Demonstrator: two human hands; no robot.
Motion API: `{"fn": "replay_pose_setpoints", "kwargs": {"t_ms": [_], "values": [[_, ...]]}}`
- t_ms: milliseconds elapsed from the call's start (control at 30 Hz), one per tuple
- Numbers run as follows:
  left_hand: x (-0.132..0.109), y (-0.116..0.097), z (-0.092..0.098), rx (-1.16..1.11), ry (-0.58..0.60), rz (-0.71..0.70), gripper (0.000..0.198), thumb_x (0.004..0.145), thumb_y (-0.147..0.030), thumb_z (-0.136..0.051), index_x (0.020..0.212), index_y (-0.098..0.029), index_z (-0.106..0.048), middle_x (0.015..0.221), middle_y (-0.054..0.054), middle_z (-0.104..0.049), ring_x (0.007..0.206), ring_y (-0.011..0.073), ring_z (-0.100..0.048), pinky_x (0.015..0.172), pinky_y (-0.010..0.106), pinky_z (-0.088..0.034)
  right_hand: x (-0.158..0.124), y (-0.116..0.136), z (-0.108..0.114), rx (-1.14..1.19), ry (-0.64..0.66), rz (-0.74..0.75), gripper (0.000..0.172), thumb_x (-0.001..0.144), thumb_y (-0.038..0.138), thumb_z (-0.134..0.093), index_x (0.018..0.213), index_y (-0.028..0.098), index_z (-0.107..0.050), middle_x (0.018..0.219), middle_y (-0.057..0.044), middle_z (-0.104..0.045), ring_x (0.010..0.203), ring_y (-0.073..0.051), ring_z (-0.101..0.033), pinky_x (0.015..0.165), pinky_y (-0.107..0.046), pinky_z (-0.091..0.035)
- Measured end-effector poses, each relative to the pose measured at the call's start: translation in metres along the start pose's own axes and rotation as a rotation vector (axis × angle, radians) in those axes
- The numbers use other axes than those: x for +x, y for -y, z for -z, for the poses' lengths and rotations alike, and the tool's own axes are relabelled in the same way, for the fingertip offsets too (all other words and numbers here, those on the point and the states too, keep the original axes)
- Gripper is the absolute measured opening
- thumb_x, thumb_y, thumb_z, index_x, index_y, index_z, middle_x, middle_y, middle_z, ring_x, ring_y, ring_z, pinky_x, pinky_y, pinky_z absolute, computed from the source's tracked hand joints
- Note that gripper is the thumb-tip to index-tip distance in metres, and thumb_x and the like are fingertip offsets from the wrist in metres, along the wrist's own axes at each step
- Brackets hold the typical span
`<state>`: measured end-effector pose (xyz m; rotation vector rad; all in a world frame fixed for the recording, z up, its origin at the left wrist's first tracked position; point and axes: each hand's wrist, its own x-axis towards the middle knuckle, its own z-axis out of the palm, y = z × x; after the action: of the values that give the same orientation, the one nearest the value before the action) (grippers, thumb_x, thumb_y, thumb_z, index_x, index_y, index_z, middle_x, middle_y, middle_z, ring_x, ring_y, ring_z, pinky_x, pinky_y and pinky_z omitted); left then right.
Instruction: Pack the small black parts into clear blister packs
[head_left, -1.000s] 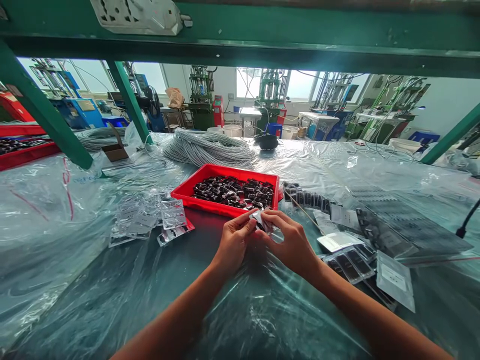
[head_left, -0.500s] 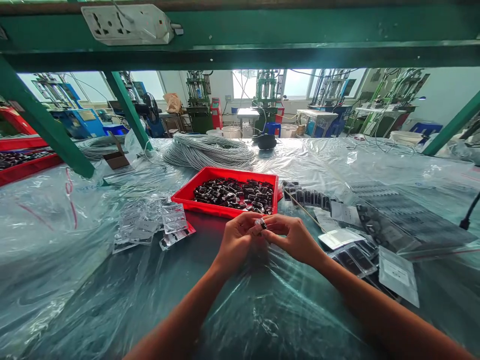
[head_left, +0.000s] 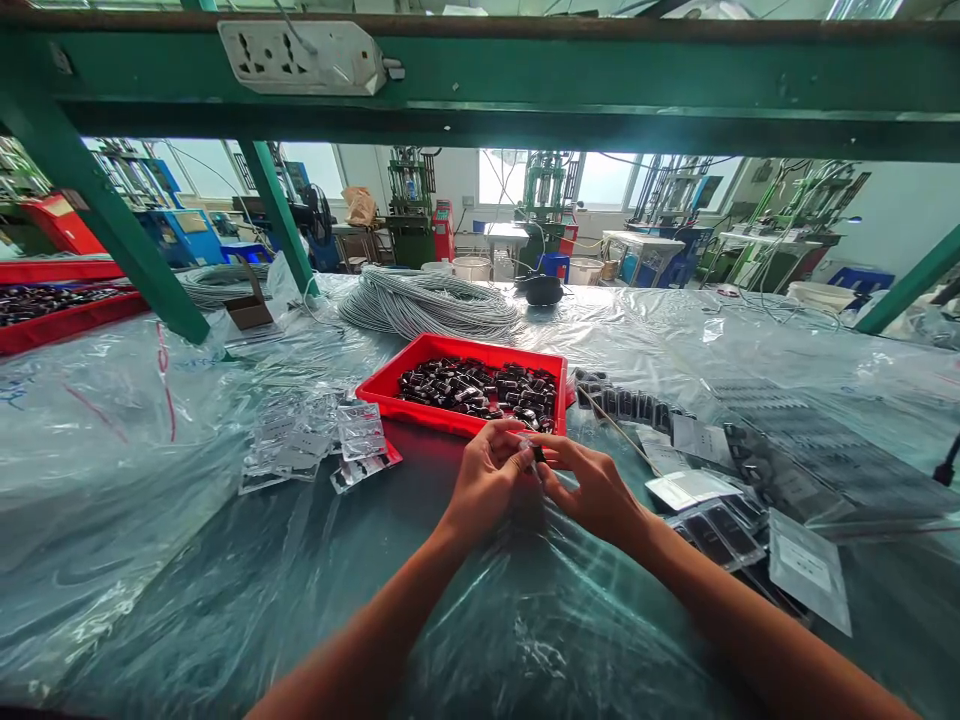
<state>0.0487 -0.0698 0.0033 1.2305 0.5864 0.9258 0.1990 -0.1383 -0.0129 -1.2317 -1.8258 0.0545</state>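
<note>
No text readable: pale packet [head_left: 809, 572] at right bears tiny print [head_left: 811, 568], plastic sheeting [head_left: 97, 460] at left illegible blue marks [head_left: 13, 393].

A large coil of grey cable [head_left: 427, 305] lay on clear plastic sheeting [head_left: 645, 325] and served as reference. Just right of the coil sat a dark object [head_left: 543, 290], type not determinable. Left of the coil stood an open cardboard box [head_left: 248, 312]; a second coil [head_left: 217, 287] lay further left. High above the coil ran a green beam [head_left: 600, 75], bearing a white power strip [head_left: 307, 57] above and left of it. Behind the coil, leftward, were noted a black fan [head_left: 319, 215] and a brown paper bag [head_left: 361, 206]. Directly behind it, a green press [head_left: 411, 205] adjoined a red cabinet [head_left: 444, 230]. Behind it, rightward, stood a blue stool [head_left: 556, 264] and a white-topped table [head_left: 643, 243].
</note>
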Motion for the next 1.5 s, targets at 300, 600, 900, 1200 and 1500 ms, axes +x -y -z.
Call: {"fn": "replay_pose_setpoints", "kwargs": {"t_ms": [300, 600, 900, 1200, 1500], "values": [[0.002, 0.0, 0.002, 0.069, -0.099, -0.066, 0.026, 0.074, -0.027, -0.073, 0.096, -0.016, -0.064, 0.081, 0.003, -0.066, 0.076, 0.0146, -0.063, 0.07, 0.025, -0.05, -0.002, 0.005, 0.003, -0.108, -0.11, 0.101, 0.012, 0.091, 0.013, -0.057, 0.1, 0.022, -0.056, 0.113, -0.01, -0.073, 0.097, -0.021, -0.073, 0.078, -0.034, -0.063], [0.02, -0.031, 0.035, 0.209, -0.525, -0.441, 0.02, 0.082, -0.029, -0.065, 0.099, -0.019, -0.061, 0.089, 0.003, -0.065, 0.083, 0.0149, -0.063, 0.077, 0.026, -0.051, 0.043, -0.007, 0.015, -0.129, -0.241, -0.049, 0.016, 0.092, 0.021, -0.056, 0.107, 0.024, -0.06, 0.123, -0.007, -0.068, 0.112, -0.023, -0.066, 0.094, -0.042, -0.055], [0.048, -0.053, 0.108, 0.295, -0.973, -0.505, 0.052, 0.076, -0.018, -0.066, 0.124, -0.016, -0.05, 0.127, 0.013, -0.053, 0.106, 0.0209, -0.062, 0.092, 0.034, -0.053, 0.004, -0.091, 0.053, -0.71, 0.232, -0.565, 0.018, 0.08, 0.019, -0.066, 0.097, 0.017, -0.064, 0.098, -0.015, -0.071, 0.089, -0.027, -0.067, 0.077, -0.036, -0.052], [0.049, -0.047, 0.104, 0.48, -0.825, -0.412, 0.037, 0.077, -0.02, -0.061, 0.114, -0.017, -0.059, 0.13, 0.014, -0.05, 0.112, 0.0247, -0.061, 0.09, 0.037, -0.056, 0.012, -0.108, 0.09, -0.693, 0.132, -0.562, 0.016, 0.081, 0.011, -0.051, 0.089, 0.016, -0.064, 0.089, -0.011, -0.066, 0.085, -0.022, -0.065, 0.079, -0.031, -0.05], [0.05, -0.031, 0.095, 0.661, -0.657, -0.478, 0.029, 0.08, -0.026, -0.06, 0.108, -0.019, -0.06, 0.119, 0.011, -0.058, 0.1, 0.0217, -0.064, 0.084, 0.035, -0.056, 0.009, -0.124, 0.089, -0.725, 0.264, -0.575, 0.06, 0.074, 0.015, -0.072, 0.132, 0.016, -0.056, 0.135, -0.016, -0.06, 0.119, -0.033, -0.061, 0.094, -0.04, -0.051]]}}
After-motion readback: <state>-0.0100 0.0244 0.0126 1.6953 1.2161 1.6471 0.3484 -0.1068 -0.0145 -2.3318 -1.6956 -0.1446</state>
